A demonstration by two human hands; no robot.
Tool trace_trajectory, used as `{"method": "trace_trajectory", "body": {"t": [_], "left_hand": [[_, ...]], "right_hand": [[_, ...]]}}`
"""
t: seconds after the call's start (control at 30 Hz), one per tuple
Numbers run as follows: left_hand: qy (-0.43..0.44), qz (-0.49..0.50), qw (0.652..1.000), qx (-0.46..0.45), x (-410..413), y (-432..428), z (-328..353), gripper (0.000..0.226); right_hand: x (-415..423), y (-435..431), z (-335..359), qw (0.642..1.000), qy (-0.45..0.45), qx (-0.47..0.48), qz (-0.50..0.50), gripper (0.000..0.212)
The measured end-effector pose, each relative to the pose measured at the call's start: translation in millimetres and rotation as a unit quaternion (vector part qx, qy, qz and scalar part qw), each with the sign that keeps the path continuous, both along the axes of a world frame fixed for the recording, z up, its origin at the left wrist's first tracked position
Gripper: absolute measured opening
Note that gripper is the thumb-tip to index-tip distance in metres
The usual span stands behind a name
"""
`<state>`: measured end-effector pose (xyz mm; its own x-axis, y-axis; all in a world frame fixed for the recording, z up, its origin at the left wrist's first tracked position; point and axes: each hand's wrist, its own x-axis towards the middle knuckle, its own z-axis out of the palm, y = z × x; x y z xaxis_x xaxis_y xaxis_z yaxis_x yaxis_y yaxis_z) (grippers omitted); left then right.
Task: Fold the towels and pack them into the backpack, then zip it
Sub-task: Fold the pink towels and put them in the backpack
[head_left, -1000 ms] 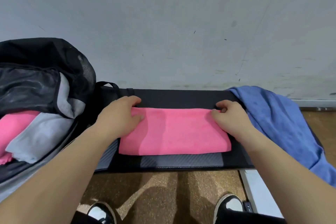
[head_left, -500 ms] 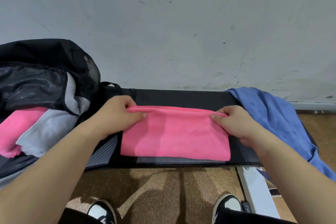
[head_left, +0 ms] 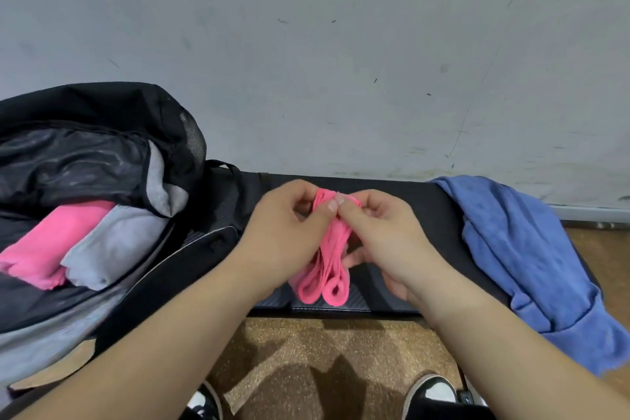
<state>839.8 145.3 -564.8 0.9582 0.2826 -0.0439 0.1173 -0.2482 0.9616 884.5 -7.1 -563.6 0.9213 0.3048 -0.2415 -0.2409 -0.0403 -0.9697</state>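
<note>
A pink towel point(head_left: 330, 269), folded in half so its two ends meet, hangs between my hands above the black bench point(head_left: 426, 215). My left hand point(head_left: 283, 232) and my right hand point(head_left: 385, 235) pinch its top edges together, thumbs touching. The open black backpack point(head_left: 112, 153) lies at the left with a folded pink towel point(head_left: 51, 245) and a folded grey towel point(head_left: 116, 242) inside its mouth. A crumpled blue towel point(head_left: 531, 249) is draped over the bench's right end.
A grey wall stands directly behind the bench. Brown floor lies below the bench's front edge, with my two shoes point(head_left: 429, 389) at the bottom of the view.
The pink towel lay flat on the bench with a hand at each end. Both hands have lifted it and brought the ends together in the middle.
</note>
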Motion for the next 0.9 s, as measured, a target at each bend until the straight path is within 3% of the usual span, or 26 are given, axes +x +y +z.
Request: {"method": "trace_trajectory", "body": {"t": [0.27,0.37,0.47,0.53,0.57,0.63,0.7,0.8,0.9], "left_hand": [[0.0,-0.022,0.999,-0.038,1.2,0.0,2.6,0.01],[-0.007,-0.029,1.0,-0.001,1.2,0.4,-0.6,0.021],[-0.027,0.011,1.0,0.0,6.9,10.5,-4.6,0.009],[-0.033,-0.001,0.997,-0.066,8.8,17.1,-3.7,0.009],[-0.034,-0.016,0.992,-0.116,8.9,20.4,-2.0,0.011],[-0.023,-0.054,0.973,-0.223,7.7,25.4,3.4,0.02],[-0.004,-0.08,0.96,-0.268,6.9,26.7,6.1,0.028],[0.017,-0.049,0.974,-0.222,8.9,26.9,0.0,0.017],[0.035,0.008,0.99,-0.134,12.0,28.6,-12.0,0.007]], "right_hand": [[-2.3,11.0,13.5,0.999,-0.003,0.032,-0.027,0.037],[-0.5,12.4,17.6,0.999,0.028,0.041,-0.014,0.044],[11.0,1.8,14.2,0.996,-0.037,-0.072,-0.026,0.041],[21.6,-8.6,7.1,0.982,-0.107,-0.149,-0.054,0.028],[26.4,-14.5,3.4,0.984,-0.087,-0.146,-0.049,0.038],[32.7,-24.6,-2.4,0.999,0.017,-0.041,0.024,0.059],[31.6,-31.8,-3.0,0.983,0.113,0.091,0.108,0.056],[26.9,-33.4,-4.3,0.973,0.136,0.136,0.131,0.052],[23.2,-26.7,-11.7,0.994,0.068,0.061,0.061,0.04]]}}
